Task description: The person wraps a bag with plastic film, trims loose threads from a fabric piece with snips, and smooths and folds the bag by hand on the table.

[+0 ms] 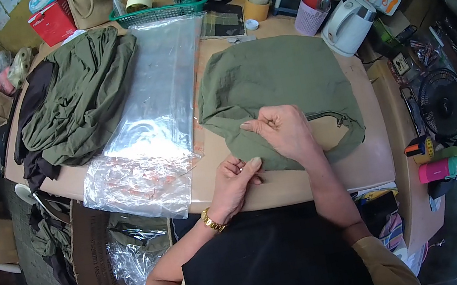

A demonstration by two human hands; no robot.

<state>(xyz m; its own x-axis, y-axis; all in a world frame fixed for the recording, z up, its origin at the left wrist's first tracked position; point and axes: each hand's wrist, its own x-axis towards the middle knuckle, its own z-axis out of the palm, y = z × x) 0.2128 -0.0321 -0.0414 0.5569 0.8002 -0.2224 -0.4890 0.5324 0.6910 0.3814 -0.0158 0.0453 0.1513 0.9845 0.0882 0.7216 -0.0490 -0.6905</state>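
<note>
An olive-green fabric piece with a dark zipper (283, 73) lies spread on the table in front of me. My right hand (286, 133) is over its front part, fingers curled and thumb pressed in a pinch on a fold of the fabric. My left hand (235, 185), below a gold wristwatch, is at the fabric's front left edge. Its thumb and fingers are closed together; what they hold, if anything, is too small to tell. Beside the zipper, an opening at the lower right shows the tan tabletop.
Clear plastic bags (154, 94) lie left of the fabric, beside a heap of green garments (81, 94). An electric kettle (349, 24), a lilac cup (313, 15) and a green basket (164, 12) line the back. An open cardboard box (93, 255) stands below the left front edge.
</note>
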